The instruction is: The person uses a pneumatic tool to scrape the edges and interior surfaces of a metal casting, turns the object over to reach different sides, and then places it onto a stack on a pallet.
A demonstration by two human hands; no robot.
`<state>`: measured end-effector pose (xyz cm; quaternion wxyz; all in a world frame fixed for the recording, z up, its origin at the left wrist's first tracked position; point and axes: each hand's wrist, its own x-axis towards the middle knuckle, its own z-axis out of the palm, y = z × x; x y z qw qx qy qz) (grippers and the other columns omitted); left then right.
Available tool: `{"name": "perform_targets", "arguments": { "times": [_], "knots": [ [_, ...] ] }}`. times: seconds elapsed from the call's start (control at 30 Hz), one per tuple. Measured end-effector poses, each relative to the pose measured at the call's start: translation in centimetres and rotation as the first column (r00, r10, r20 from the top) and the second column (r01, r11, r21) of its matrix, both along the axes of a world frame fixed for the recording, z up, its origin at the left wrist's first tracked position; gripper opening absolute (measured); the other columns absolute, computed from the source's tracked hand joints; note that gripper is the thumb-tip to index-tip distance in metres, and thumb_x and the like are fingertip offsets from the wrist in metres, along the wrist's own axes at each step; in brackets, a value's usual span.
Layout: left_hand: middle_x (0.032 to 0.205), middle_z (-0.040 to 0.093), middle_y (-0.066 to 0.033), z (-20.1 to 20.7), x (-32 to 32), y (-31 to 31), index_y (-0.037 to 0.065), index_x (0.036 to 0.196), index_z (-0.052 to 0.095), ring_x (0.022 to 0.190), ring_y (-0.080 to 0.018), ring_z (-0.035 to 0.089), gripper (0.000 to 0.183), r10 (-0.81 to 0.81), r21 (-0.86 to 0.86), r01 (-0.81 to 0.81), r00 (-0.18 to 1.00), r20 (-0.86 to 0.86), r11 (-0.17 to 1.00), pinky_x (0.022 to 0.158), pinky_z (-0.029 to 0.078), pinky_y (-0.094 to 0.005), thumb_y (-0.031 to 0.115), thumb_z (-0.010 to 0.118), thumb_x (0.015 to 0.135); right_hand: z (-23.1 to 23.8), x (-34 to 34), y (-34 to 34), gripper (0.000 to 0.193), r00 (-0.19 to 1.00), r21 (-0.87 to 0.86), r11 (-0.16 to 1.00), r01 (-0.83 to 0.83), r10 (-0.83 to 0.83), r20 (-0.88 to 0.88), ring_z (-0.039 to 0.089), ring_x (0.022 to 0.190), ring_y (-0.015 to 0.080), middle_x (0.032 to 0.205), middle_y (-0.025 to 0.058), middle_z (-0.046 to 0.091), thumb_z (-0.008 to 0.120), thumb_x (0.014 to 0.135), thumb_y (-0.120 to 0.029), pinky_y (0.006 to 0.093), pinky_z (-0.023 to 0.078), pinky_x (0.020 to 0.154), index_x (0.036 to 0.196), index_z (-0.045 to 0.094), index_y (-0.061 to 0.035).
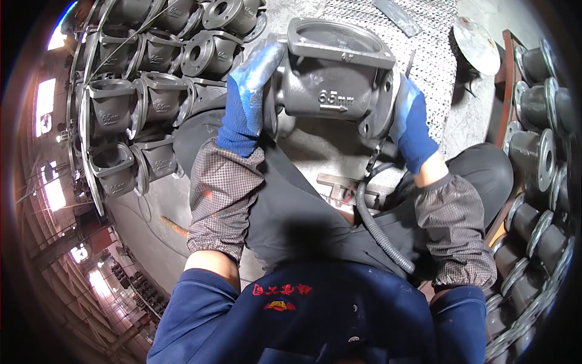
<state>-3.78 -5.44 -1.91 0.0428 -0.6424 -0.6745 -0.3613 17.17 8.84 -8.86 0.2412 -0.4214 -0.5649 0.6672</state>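
Note:
A dark grey cast-metal valve body [330, 85] is held up in front of me, its wide oval opening tilted upward and its round flanges facing left and right. My left hand [251, 91], in a blue coated glove, grips the left flange. On the opposite side my right hand [412, 118], gloved the same way, presses against the right flange; its fingers are partly hidden behind the metal. Raised lettering and an arrow show on the casting's near face. Below it, a ribbed black hose [379, 233] curves across my lap near my right leg.
Similar valve bodies [163, 103] stand stacked in rows on the left. Along the right side, more flanged castings [533, 158] are piled beside a rusty metal edge [507, 91]. A textured mat [436, 36] with a flat bar [397, 17] and a round disc-topped stand [477, 45] lie ahead.

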Motion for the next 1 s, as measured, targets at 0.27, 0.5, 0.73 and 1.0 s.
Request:
{"name": "perform_targets", "arguments": {
  "times": [0.27,0.5,0.73,1.0],
  "knots": [
    [0.103,0.058,-0.0255,0.3,1.2,2.9,0.001,0.120,0.051,0.072,-0.0251,0.062,0.043,-0.050,0.098,0.044,0.997,0.054,0.994,0.066,0.051,-0.0306,0.011,0.061,0.080,-2.5,2.2,4.1,0.027,0.964,0.589,0.767,-0.256,0.153,0.218,0.058,0.083,0.0137,0.097,0.0076,0.061,0.051,0.086,-0.008,0.0277,0.049,0.072,0.111,0.052,0.0010],
    [0.110,0.057,-0.0182,1.1,3.3,3.4,-0.011,0.127,0.039,0.089,-0.0174,0.058,0.065,0.107,-0.107,-0.068,0.901,0.419,0.992,0.076,0.046,-0.0246,0.028,0.064,0.081,-1.0,2.3,2.5,0.034,0.990,-0.206,0.977,0.047,-0.073,-0.121,0.056,0.092,0.0135,0.101,0.0071,0.060,0.045,0.092,-0.023,0.0284,0.045,0.078,0.115,0.052,0.0008],
    [0.125,0.048,-0.0253,0.1,2.1,2.8,0.007,0.120,0.053,0.115,-0.0387,0.049,0.039,0.024,-0.005,-0.024,0.952,0.306,1.000,0.094,0.042,-0.0373,0.003,0.051,0.082,-0.3,2.8,1.7,0.034,0.997,-0.159,0.984,0.081,-0.080,0.010,0.052,0.081,0.0106,0.092,0.0052,0.060,0.046,0.093,-0.024,0.0237,0.044,0.073,0.114,0.054,0.0010],
    [0.109,0.058,-0.0225,-0.1,-0.3,4.1,-0.004,0.125,0.046,0.091,-0.0226,0.060,0.050,-0.017,0.053,0.026,0.985,-0.175,0.998,0.076,0.048,-0.0284,0.026,0.056,0.086,-3.3,3.3,0.2,0.034,0.971,-0.113,0.993,0.038,-0.064,-0.229,0.053,0.086,0.0083,0.102,0.0042,0.059,0.044,0.094,-0.022,0.0209,0.043,0.075,0.118,0.052,0.0005]
  ]
}}
